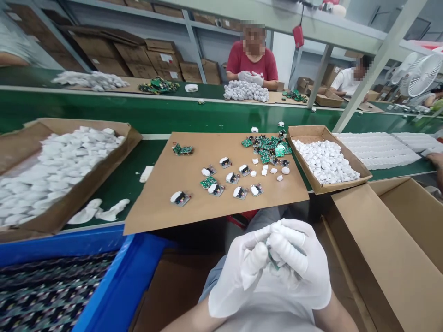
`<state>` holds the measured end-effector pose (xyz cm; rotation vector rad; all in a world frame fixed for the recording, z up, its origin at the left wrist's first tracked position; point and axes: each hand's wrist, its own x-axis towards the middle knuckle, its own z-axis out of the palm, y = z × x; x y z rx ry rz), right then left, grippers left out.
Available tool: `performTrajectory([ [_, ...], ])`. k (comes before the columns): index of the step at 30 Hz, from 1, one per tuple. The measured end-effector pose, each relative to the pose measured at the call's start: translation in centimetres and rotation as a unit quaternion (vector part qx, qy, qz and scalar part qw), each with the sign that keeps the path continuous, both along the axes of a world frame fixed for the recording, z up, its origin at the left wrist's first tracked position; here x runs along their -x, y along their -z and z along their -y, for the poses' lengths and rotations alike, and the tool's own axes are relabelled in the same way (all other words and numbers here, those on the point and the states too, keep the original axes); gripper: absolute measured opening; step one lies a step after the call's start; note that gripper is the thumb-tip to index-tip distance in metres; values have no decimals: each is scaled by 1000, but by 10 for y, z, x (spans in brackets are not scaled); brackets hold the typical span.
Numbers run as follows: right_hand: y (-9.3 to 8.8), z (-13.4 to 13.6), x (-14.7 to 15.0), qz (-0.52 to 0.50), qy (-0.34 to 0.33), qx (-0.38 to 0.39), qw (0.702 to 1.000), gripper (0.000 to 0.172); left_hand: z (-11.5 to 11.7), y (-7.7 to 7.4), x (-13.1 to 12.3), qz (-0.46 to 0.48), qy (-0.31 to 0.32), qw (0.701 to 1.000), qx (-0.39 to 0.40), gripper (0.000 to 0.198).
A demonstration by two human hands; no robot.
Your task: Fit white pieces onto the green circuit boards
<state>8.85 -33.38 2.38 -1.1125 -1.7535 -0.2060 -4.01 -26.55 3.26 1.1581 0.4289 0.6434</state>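
Observation:
Both my hands wear white gloves and are held together above my lap. My left hand point(237, 269) and my right hand point(304, 260) are closed round a small circuit board point(273, 261); only a green sliver of it shows, and the fingers cover the rest. Beyond them lies a brown cardboard sheet point(155, 193). Several circuit boards with white pieces on top, one of them a board point(180, 198) at the left, are spread over it. A heap of green circuit boards point(268, 147) sits at its far right corner, with loose white pieces point(273, 170) close by.
Left stands a carton tray point(133, 138) of white pieces, above a blue bin point(138, 263) of boards. A smaller carton tray point(346, 186) of white pieces is at the right, near an open cardboard box point(387, 230). Across the green conveyor point(121, 106) sits a gloved co-worker point(252, 60).

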Motion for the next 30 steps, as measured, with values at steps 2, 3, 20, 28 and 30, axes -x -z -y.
performTrajectory([
  [2, -8, 8, 6, -6, -27, 10, 1000, 59, 8, -4, 5, 24, 11, 1000, -14, 59],
  [3, -13, 13, 9, -13, -33, 20, 999, 63, 13, -6, 7, 18, 12, 1000, -13, 58],
  [20, -14, 28, 42, -22, -72, -12, 997, 50, 52, 5, 42, -20, -97, 994, -49, 59],
  [28, -24, 11, 10, -77, -95, 75, 990, 46, 34, -1, 13, -18, -59, 998, -16, 67],
  [30, -26, 5, 0, -74, -87, 75, 991, 49, 25, -3, 6, -26, -30, 999, -29, 67],
])
